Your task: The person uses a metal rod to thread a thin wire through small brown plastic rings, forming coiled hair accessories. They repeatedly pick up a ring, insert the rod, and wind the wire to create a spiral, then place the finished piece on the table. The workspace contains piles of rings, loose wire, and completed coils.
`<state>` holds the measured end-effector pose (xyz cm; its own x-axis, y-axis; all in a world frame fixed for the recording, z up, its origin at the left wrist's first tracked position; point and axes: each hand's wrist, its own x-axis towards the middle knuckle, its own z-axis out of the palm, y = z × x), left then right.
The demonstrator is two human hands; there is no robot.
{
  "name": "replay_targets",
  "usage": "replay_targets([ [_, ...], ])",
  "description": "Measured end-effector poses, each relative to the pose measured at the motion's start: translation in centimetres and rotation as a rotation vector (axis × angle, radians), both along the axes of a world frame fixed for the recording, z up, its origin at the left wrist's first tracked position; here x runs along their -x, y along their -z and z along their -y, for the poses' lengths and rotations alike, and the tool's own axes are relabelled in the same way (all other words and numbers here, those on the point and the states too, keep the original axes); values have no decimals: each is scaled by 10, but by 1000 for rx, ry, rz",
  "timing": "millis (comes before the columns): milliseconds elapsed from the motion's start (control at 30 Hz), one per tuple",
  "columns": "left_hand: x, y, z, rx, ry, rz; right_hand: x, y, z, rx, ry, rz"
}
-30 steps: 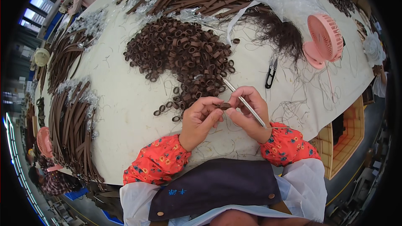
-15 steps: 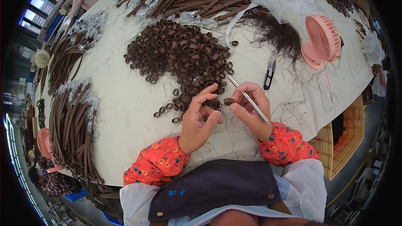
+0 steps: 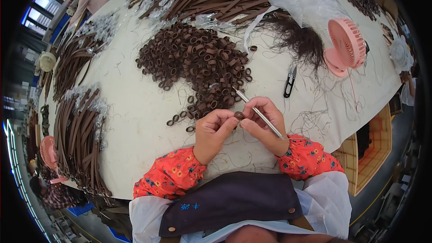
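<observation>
A brown ring [image 3: 239, 115] sits pinched between left hand [image 3: 213, 131] and right hand [image 3: 264, 125], toward the bench's [image 3: 130, 121] near edge; the right also grips a slim metal tool [image 3: 259, 114]. Beyond lies a heap of similar rings [image 3: 193, 60], with black snips [image 3: 290, 84] and a pink fan [image 3: 346, 45] toward the right edge.

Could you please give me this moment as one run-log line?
left hand: pinching brown ring | right hand: on same ring, also holding metal rod | nearby: ring pile, black snips
</observation>
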<state>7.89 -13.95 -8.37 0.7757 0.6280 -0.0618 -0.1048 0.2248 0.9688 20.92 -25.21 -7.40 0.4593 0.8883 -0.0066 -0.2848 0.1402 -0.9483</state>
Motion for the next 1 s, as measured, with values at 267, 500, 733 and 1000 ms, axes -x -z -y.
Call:
replay_targets([
  [267, 1, 3, -7, -95, -66, -23, -14, -13, 8, -243, 92, 142],
  [500, 1, 4, -8, -117, -48, -46, -24, -12, 9, -264, 36, 504],
  [733, 1, 2, -8, -99, -41, -49, -25, -10, 8, -233, 48, 512],
  [1000, 1, 0, -7, -64, -26, -58, -25, -6, 6, -272, 38, 611],
])
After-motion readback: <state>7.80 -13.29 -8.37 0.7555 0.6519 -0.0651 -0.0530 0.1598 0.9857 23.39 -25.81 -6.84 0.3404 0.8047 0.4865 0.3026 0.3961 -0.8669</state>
